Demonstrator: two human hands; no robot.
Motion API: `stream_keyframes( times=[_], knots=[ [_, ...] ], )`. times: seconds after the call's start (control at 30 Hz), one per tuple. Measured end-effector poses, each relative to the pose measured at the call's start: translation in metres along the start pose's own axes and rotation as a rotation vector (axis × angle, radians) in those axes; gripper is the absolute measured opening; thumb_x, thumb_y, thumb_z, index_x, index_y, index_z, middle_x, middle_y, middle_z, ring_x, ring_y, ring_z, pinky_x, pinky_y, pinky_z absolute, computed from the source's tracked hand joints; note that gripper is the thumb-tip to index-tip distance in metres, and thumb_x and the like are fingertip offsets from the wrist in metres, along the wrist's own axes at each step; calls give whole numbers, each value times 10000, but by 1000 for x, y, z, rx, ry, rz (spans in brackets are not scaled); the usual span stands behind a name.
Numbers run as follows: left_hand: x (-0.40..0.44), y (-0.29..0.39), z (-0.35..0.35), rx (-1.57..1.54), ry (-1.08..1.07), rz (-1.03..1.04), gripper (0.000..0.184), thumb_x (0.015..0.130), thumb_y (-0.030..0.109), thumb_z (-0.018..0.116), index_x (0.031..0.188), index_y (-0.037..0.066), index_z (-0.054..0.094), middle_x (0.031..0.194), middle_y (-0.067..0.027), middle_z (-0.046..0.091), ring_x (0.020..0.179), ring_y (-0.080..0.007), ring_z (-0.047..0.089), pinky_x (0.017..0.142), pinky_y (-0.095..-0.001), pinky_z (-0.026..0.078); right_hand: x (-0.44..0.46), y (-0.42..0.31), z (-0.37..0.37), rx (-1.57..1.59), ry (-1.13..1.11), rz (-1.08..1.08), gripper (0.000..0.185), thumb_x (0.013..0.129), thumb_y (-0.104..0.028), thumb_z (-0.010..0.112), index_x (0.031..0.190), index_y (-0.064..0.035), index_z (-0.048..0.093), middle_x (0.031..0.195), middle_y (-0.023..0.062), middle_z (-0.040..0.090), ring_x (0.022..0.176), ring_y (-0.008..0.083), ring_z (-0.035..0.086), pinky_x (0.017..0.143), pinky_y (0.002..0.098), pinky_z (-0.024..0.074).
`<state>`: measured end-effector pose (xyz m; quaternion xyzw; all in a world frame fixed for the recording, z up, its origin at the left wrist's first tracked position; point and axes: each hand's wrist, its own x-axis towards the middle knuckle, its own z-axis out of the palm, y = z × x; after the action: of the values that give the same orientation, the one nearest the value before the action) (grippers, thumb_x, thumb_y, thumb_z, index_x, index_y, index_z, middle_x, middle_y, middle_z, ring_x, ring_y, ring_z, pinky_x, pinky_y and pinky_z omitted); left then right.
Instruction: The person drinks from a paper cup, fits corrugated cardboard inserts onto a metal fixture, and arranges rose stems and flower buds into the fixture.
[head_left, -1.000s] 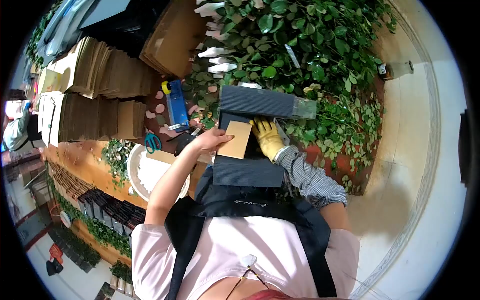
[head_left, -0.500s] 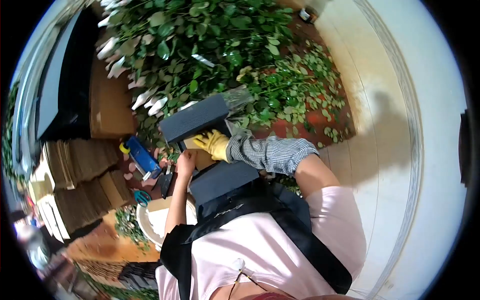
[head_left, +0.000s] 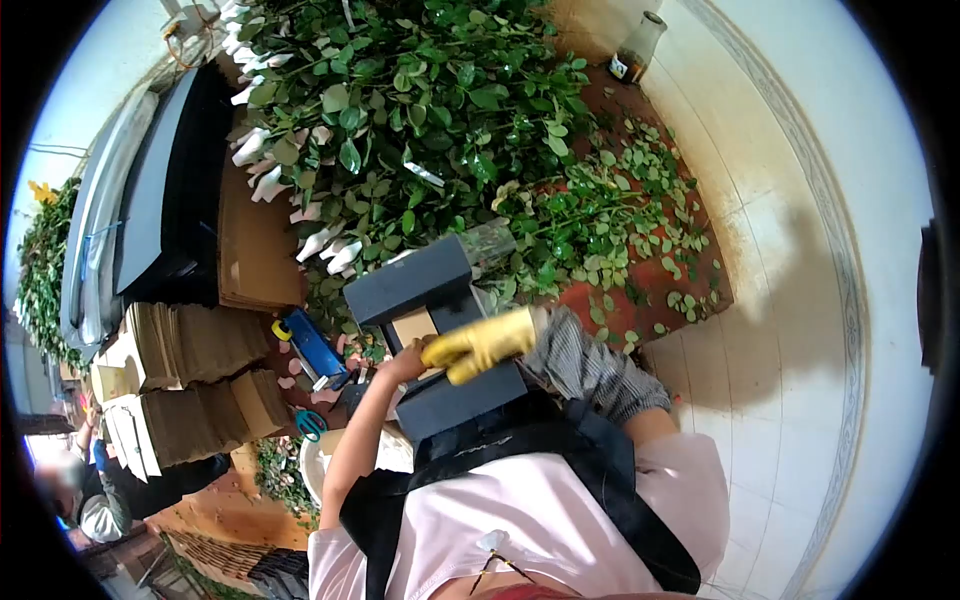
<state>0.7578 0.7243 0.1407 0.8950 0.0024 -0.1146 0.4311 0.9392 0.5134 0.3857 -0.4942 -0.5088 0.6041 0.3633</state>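
My bare left hand (head_left: pixel 405 362) is at the near end of a brown cardboard piece (head_left: pixel 413 325), its fingers curled closed; what they hold, if anything, is hidden. My right hand (head_left: pixel 485 345), in a yellow glove with a striped sleeve above it, reaches across from the right. Its fingers are stretched out and partly apart, with the tips at my left fingers. Both hands are over a dark grey box with ribbed flaps. The far flap (head_left: pixel 410 282) lies beyond the cardboard, and the near flap (head_left: pixel 462 400) lies against my apron.
Leafy rose stems (head_left: pixel 420 130) with white-wrapped heads fill the table's far side. To the left are stacked cardboard sheets (head_left: pixel 200 345), a blue tape dispenser (head_left: pixel 315 343) and teal scissors (head_left: pixel 311 425). A glass bottle (head_left: pixel 638 50) stands by the wall. Another person (head_left: pixel 105 510) is at lower left.
My gloved hand has drawn back from the cardboard inside the box and turned toward my left fingers. My left hand remains at the cardboard's edge. The camera view has shifted.
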Motion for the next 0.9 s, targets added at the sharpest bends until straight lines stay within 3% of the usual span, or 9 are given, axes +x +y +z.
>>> stream_keyframes(
  times=[0.03, 0.17, 0.43, 0.5, 0.63, 0.67, 0.77, 0.8, 0.9],
  knots=[
    [-5, 109, -51, 41, -137, -433, 613, 866, 409, 680, 1230, -49, 493, 1130, -272, 603, 991, -455, 611, 894, -464, 510, -9, 2, 14, -284, 30, -128, 495, 874, -311, 678, 1281, -40, 599, 1239, 183, 646, 1101, 253, 644, 860, 406, 512],
    [-19, 121, -29, 258, 30, -307, 628, 843, 384, 705, 1245, -32, 461, 1177, -284, 536, 1094, -470, 553, 943, -484, 480, -7, -17, 72, -1338, 171, 379, 90, 788, -202, 709, 857, -149, 731, 868, 39, 744, 840, 247, 716, 682, 360, 523],
    [-32, 130, -28, 104, 12, -445, 649, 828, 398, 720, 1264, 3, 446, 1178, -267, 529, 1110, -463, 537, 966, -489, 464, 4, -7, 58, -1224, 67, 291, 169, 847, -220, 655, 967, -149, 752, 902, 46, 748, 859, 229, 724, 721, 375, 554],
    [-34, 118, -23, 72, 34, -463, 610, 831, 374, 716, 1245, 10, 455, 1205, -266, 515, 1131, -461, 519, 986, -483, 450, -5, -26, 40, -889, 60, 147, 502, 861, -376, 684, 1270, -99, 595, 1091, 169, 689, 999, 350, 658, 853, 426, 520],
    [-27, 25, 34, 242, 167, 16, 566, 806, 413, 741, 1116, -16, 542, 1100, -224, 566, 1078, -428, 531, 934, -442, 461, -16, -79, -15, 85, -126, -94, 566, 978, -351, 613, 1446, -76, 455, 1402, 138, 541, 1293, 236, 509, 1106, 355, 374],
    [-26, 60, 5, 98, 57, -192, 623, 803, 447, 733, 1154, -29, 535, 1144, -247, 547, 1108, -440, 521, 960, -457, 454, -13, -82, -34, 151, -98, -166, 531, 1000, -313, 588, 1457, -85, 442, 1441, 86, 506, 1342, 202, 445, 1143, 367, 327],
    [-22, 104, -27, -60, -64, -407, 659, 808, 492, 719, 1159, -35, 535, 1173, -265, 544, 1129, -444, 522, 971, -467, 452, 6, -121, -106, -13, 382, -529, 372, 990, -158, 568, 1360, -120, 559, 1397, 73, 552, 1331, 216, 478, 1132, 394, 369],
    [-23, 105, -27, -73, -57, -409, 643, 812, 486, 717, 1147, -32, 536, 1170, -261, 546, 1127, -437, 525, 969, -463, 451, 22, -146, -136, -290, 551, -651, 375, 987, -85, 555, 1361, -60, 540, 1245, 58, 648, 1177, 186, 601, 1042, 360, 464],
    [-24, 107, -25, -63, 11, -386, 595, 817, 469, 716, 1104, -23, 545, 1126, -241, 564, 1108, -416, 535, 963, -449, 450, 72, -195, -210, -539, 883, -499, 331, 962, -101, 593, 1292, -76, 607, 1133, 71, 710, 1053, 171, 662, 937, 319, 515]
  ],
)
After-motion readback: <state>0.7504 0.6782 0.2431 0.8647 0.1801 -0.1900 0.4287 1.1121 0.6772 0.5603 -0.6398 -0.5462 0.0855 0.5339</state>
